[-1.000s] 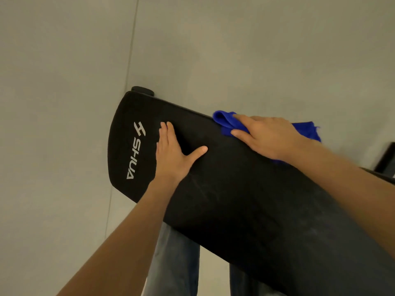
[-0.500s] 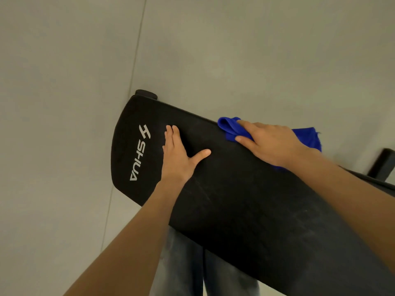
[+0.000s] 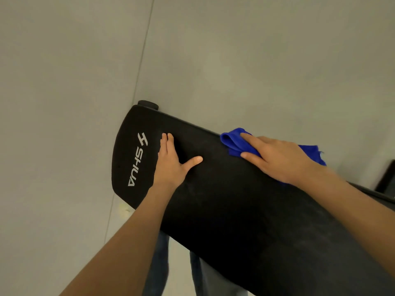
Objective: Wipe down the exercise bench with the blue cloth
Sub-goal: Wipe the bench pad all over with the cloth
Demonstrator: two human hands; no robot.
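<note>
On the far edge of the black exercise bench (image 3: 235, 210), we see the blue cloth (image 3: 233, 142) pressed under our right hand (image 3: 280, 159), fingers nearly straight over it. Our left hand (image 3: 171, 165) rests flat, fingers straight, thumb spread, just beside the white SHUA logo (image 3: 136, 161).

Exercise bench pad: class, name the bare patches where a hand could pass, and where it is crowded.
Free: the broad stretch of bench pad nearer the camera than the left hand and right hand, and the gap between the left hand and the blue cloth. Crowded: the far edge, where the right hand presses the cloth.
</note>
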